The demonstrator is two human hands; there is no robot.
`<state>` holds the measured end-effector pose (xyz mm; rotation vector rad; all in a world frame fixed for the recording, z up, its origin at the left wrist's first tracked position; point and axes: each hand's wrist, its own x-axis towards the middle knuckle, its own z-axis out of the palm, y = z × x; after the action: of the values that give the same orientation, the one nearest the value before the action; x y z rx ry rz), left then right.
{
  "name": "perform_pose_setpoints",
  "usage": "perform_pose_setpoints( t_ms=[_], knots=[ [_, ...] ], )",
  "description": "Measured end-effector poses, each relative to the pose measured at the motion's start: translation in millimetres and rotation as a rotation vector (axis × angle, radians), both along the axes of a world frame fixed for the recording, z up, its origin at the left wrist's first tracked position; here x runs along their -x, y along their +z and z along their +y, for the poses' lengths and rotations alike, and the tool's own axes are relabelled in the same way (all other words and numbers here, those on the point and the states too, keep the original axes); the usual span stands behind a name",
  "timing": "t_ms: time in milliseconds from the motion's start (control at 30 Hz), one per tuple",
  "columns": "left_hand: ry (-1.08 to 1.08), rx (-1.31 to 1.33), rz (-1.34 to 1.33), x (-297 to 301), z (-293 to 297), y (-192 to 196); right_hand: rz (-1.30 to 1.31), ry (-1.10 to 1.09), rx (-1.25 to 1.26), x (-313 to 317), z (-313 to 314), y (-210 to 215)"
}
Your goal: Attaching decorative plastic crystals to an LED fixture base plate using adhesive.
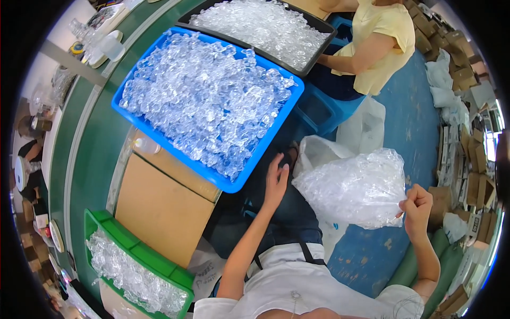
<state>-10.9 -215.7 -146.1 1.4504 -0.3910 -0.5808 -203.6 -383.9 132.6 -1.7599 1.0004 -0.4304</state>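
Gripping one end of a bulging clear plastic bag point(353, 186) at the person's right side: right hand point(417, 207), fingers curled tight on the film; left hand point(275, 183) empty, fingers loosely parted, near the corner of a rectangular blue plastic tray point(231, 186) heaped with clear pieces point(207, 101)

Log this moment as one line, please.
left hand: open, nothing visibly held | right hand: pinching clear bag | blue tray: heaped with clear pieces | green bin: clear pieces inside
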Motion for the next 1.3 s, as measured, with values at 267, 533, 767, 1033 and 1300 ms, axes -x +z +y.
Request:
perform_pose_setpoints(
  t_ms=[267,533,767,1033,1300],
  knots=[
    [-0.16,0.649,1.552,45,36,17,0.002,0.268,-0.002,-8,41,28],
    [0.189,0.835,0.975,91,173,31,-0.086,1.006,0.094,10,47,-30],
    [0.55,0.567,0.1,151,248,75,-0.367,1.399,0.365,-3,69,-120],
    [0.593,0.116,-0.043,177,308,63,0.147,1.589,0.454,-21,95,-165],
    [0.391,-0.205,-0.106,152,297,98,0.141,1.432,0.696,-85,145,-82]
  ],
)
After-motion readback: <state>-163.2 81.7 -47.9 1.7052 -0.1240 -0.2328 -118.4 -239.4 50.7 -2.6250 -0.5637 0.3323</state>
